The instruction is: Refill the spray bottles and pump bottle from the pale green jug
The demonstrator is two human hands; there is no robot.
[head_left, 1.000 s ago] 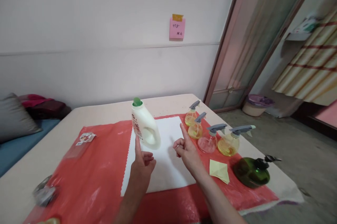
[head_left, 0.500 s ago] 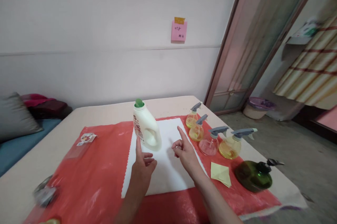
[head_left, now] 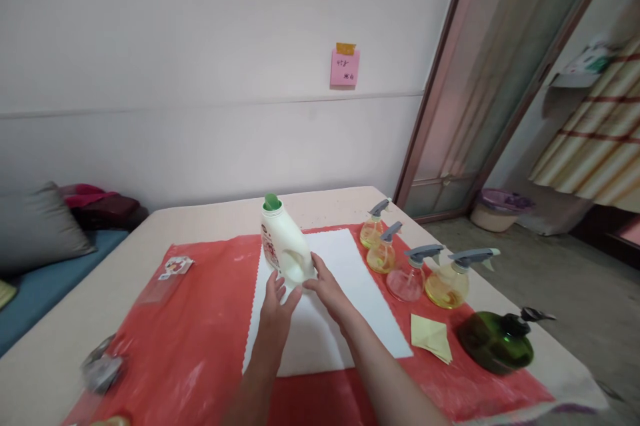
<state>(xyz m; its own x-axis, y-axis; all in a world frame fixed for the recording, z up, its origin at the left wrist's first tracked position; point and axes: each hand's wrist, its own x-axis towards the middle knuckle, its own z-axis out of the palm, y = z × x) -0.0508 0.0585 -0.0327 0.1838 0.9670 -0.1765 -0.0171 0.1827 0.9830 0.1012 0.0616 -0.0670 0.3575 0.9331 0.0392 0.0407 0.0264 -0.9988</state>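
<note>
Both hands have been shifted since the earlier frame: the raised index fingers have been lowered, and the left hand [head_left: 276, 311] and right hand [head_left: 331, 294] are now brought to the base of the cream bottle [head_left: 287, 239]. The bottle is found upright on the white sheet [head_left: 367, 313], towards its left side. The left hand is held open, thumb and fingers spread at the lower front; contact cannot be confirmed. The right hand is curved about the lower right side and seems to be touching it; whether a firm grip has been closed cannot be told. Progress, as judged: the bottle has been reached by the hands, but no lift from the sheet is shown; no outer cap is seen on the neck, where a green insert [head_left: 272, 202] is seated. Materials noted: matte, semi-opaque plastic, moulded with a hollow handle; sheet flat, scallop-edged; red cover [head_left: 210, 326] glossy, wrinkled, spread over the pale surface [head_left: 117, 273]. To the right, four rounded, clear spray bottles [head_left: 406, 284] with grey triggers, square yellow paper slips [head_left: 431, 337] and a translucent green pump bottle [head_left: 493, 346] are set.
</note>
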